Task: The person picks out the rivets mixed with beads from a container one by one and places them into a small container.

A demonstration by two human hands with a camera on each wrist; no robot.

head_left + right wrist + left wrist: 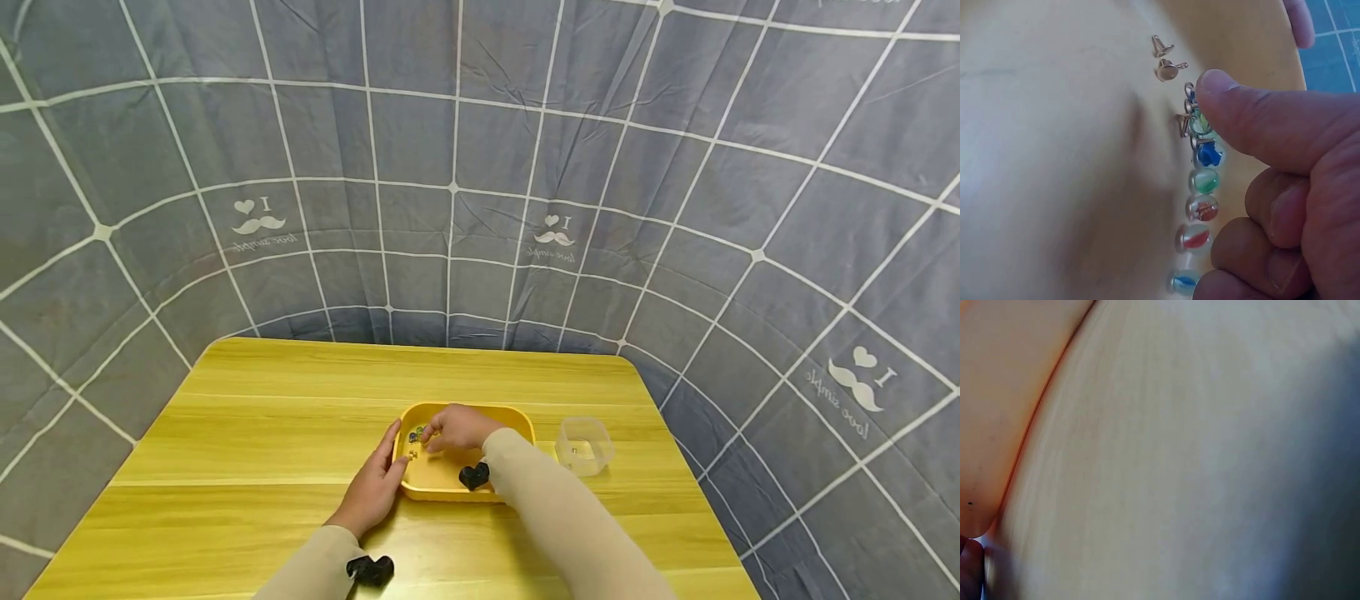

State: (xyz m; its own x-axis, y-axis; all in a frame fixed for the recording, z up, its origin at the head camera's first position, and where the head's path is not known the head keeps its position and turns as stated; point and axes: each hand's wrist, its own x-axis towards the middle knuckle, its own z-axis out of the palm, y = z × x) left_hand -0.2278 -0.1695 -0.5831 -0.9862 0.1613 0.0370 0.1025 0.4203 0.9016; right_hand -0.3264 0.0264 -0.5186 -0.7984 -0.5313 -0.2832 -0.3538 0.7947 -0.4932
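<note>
The cloth (412,137) stands behind the table (300,408) and down both its sides, blue-grey with white lines and mirrored lettering. A person's sleeved left arm reaches up from the near edge, a black mount (371,572) at the wrist. The left hand (371,492) holds the left side of the yellow tray (465,496), fingers lying together along the outer wall, thumb set apart from them over the rim.

Inside the tray, by its left wall, are small metal bits (1167,71), and next to them a row of glass marbles (1205,182) with blue, green and red in them; some metal bits lie against the marbles.

The right hand (461,427) is inside the tray, thumb tip just beside the metal bits and marbles, the visible fingers bent under. Whether thumb and forefinger pinch anything, I cannot tell. A second mount (474,476) at that wrist is over the tray's near part.

Right of the tray, just beside it, the clear box (596,458) stands upright on the table.
</note>
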